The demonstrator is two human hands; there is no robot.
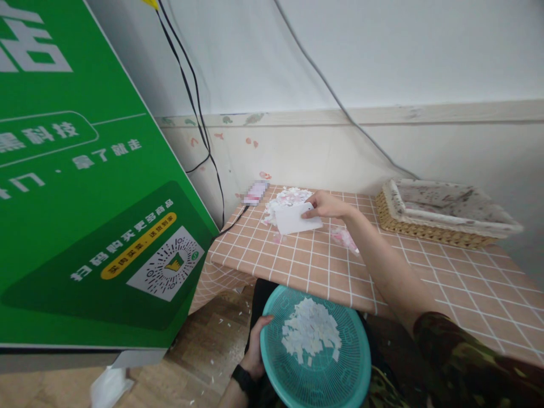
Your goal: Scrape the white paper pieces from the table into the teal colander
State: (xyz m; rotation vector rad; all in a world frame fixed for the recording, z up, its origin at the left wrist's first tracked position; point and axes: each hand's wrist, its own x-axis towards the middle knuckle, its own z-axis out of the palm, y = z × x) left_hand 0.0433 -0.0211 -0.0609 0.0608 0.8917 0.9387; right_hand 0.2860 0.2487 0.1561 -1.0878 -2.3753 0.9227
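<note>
Over the table, my right hand (321,205) pinches a flat white card (297,220) between thumb and fingers. Right behind the card lies a heap of small white and pinkish paper scraps (291,196). My left hand (257,345) grips the rim of a round teal plastic basket (314,391) on my lap, below the table edge. A pile of small white strips (312,328) sits in the basket. Under my right forearm, a small pink and white bunch (345,238) rests on the cloth.
A brown checked cloth covers the table (335,277). At the back right stands a lined wicker basket (446,218). A phone-like object (255,192) with a cable lies at the back left. A large green sign (97,187) fills the left. White bits litter the wooden floor (204,351).
</note>
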